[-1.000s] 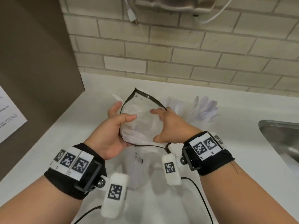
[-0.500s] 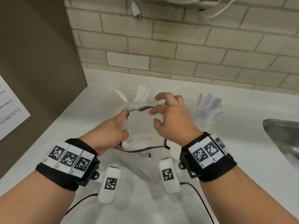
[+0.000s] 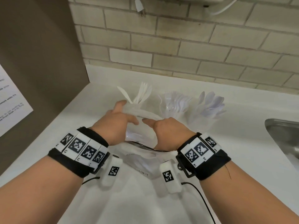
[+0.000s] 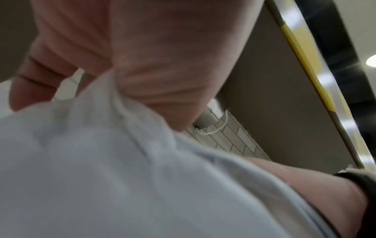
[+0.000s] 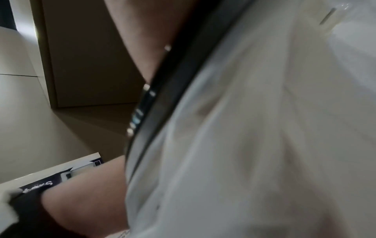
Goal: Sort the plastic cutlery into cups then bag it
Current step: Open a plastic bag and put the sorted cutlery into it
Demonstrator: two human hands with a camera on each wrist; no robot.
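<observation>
I hold a clear plastic bag (image 3: pixel 142 160) with a black zip strip between both hands above the white counter (image 3: pixel 242 126). My left hand (image 3: pixel 116 123) grips its left rim, and my right hand (image 3: pixel 166 131) grips its right rim, fingers hidden under the plastic. Just beyond the bag stands a clear cup of white knives (image 3: pixel 143 92). A cup of forks (image 3: pixel 175 102) and a cup of spoons (image 3: pixel 210 104) stand to its right. The left wrist view shows fingers curled over bag plastic (image 4: pixel 101 161). The right wrist view shows the zip strip (image 5: pixel 162 80) close up.
A steel sink (image 3: pixel 284 143) lies at the right edge. A brown panel (image 3: pixel 40 54) with a paper notice (image 3: pixel 11 104) closes the left side. The brick wall (image 3: pixel 178 46) runs behind the cups, with a plug (image 3: pixel 140 7) dangling above.
Both hands have carried the bag forward, up to the cup of knives. The bag's mouth, wide open toward me a second ago, now lies flatter and tipped away.
</observation>
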